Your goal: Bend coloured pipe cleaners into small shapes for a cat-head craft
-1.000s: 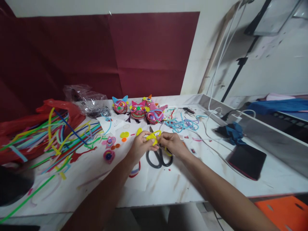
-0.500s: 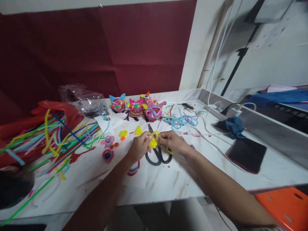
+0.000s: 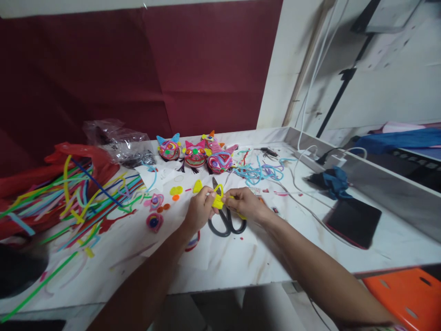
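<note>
Both my hands meet above a pair of black-handled scissors (image 3: 220,232) lying on the table. My left hand (image 3: 200,208) pinches a small yellow fuzzy piece (image 3: 218,202), which looks bent from pipe cleaner. A thin yellow loop stands up from its top. My right hand (image 3: 245,203) closes its fingertips on the right side of the same yellow pipe cleaner, and a bit of yellow shows under the fingers. Just beyond my left hand lies a yellow triangular piece (image 3: 197,186). Two pink round pieces with dark centres, one an eye-like disc (image 3: 154,222), lie to the left.
Several colourful animal heads (image 3: 195,154) stand at the back. A pile of pipe cleaners (image 3: 86,193) spreads from a red bag (image 3: 65,156) on the left. Tangled blue strands (image 3: 257,172) lie behind my right hand. A black tablet-like object (image 3: 356,220) and cables are at right.
The yellow piece has turned slightly between my fingers, and its loop now stands more upright. My left hand has shifted a little to the right. The scissors have stayed put.
</note>
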Available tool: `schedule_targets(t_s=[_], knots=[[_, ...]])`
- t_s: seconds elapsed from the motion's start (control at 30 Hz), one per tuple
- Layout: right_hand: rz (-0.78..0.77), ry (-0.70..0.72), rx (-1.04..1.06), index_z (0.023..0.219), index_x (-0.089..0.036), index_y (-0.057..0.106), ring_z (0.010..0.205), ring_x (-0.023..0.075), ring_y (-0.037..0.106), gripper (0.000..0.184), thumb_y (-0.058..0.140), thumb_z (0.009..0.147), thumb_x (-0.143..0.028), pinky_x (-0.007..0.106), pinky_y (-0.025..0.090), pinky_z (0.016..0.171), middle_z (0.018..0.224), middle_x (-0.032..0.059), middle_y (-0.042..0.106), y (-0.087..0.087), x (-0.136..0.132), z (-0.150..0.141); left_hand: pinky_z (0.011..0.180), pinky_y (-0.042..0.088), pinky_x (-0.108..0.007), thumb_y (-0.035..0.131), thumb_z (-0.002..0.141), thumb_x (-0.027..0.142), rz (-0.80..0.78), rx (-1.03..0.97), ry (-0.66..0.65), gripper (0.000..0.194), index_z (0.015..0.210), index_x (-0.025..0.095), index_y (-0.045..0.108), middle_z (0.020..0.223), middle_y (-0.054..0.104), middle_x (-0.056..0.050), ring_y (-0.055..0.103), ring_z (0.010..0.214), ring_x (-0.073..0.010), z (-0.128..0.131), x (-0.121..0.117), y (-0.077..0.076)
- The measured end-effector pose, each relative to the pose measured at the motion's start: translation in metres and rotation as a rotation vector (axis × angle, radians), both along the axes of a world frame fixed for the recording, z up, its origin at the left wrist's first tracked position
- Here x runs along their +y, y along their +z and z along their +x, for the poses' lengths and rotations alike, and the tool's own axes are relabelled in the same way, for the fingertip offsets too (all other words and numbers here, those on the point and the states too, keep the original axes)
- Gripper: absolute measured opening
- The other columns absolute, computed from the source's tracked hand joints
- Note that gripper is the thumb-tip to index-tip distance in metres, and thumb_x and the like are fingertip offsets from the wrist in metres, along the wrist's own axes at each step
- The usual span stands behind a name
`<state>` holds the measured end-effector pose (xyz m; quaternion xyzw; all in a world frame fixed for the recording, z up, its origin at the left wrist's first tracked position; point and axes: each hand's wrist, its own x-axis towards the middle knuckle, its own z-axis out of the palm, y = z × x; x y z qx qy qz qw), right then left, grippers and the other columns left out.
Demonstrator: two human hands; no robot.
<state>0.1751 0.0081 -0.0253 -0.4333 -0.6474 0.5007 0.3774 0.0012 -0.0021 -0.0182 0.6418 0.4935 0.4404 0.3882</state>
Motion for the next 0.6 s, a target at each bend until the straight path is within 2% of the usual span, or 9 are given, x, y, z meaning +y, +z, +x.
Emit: schedule_targets(t_s=[0.1,0.23,0.33,0.5,0.6], knots=[[0.027,-0.012,-0.036,0.074,-0.015,0.065,0.045,0.0068,0.03,0.044,0.067,0.072,-0.059,0.022,0.022,0.043,0.051,-0.0059,0.042,0.005,-0.003,0.0,0.037,0.034,-0.017,0.054,0.086,0.038,-0.048,-0.047,-0.059,0.02,0.078,0.02,0.055,0.041,0.051,0.007,0.048,0.035,-0.0087,0.0,0.001,0.002],[0.111,-0.019,-0.116,0.069,-0.015,0.064,0.05,0.0073,0.031,0.042,0.066,0.073,-0.057,0.022,0.024,0.046,0.054,-0.0049,0.042,0.014,-0.008,0.0,0.038,0.045,-0.018,0.071,0.073,0.039,-0.15,-0.129,-0.06,0.025,0.074,0.015,0.063,0.056,0.063,0.002,0.059,0.042,-0.0103,0.001,0.0,0.005],[0.141,-0.019,-0.161,0.067,-0.015,0.062,0.052,0.0082,0.032,0.045,0.065,0.072,-0.06,0.023,0.024,0.047,0.055,-0.0043,0.042,0.016,-0.009,0.0,0.043,0.053,-0.02,0.079,0.066,0.035,-0.191,-0.173,-0.029,0.027,0.075,0.013,0.068,0.059,0.067,0.001,0.061,0.042,-0.0105,0.002,0.001,0.004],[0.131,0.042,-0.124,0.068,-0.016,0.062,0.053,0.0085,0.031,0.042,0.061,0.077,-0.057,0.024,0.025,0.049,0.055,-0.005,0.04,0.012,-0.008,0.001,0.041,0.052,-0.019,0.079,0.066,0.032,-0.179,-0.129,0.027,0.023,0.074,0.012,0.071,0.059,0.068,0.0,0.061,0.04,-0.0104,0.001,0.004,-0.001],[0.117,0.025,-0.113,0.069,-0.016,0.063,0.052,0.0083,0.03,0.041,0.064,0.074,-0.057,0.024,0.024,0.05,0.054,-0.0055,0.04,0.009,-0.006,0.0,0.041,0.052,-0.019,0.078,0.067,0.032,-0.155,-0.085,0.025,0.021,0.073,0.013,0.071,0.059,0.068,0.001,0.063,0.041,-0.0118,0.0,0.005,-0.004]])
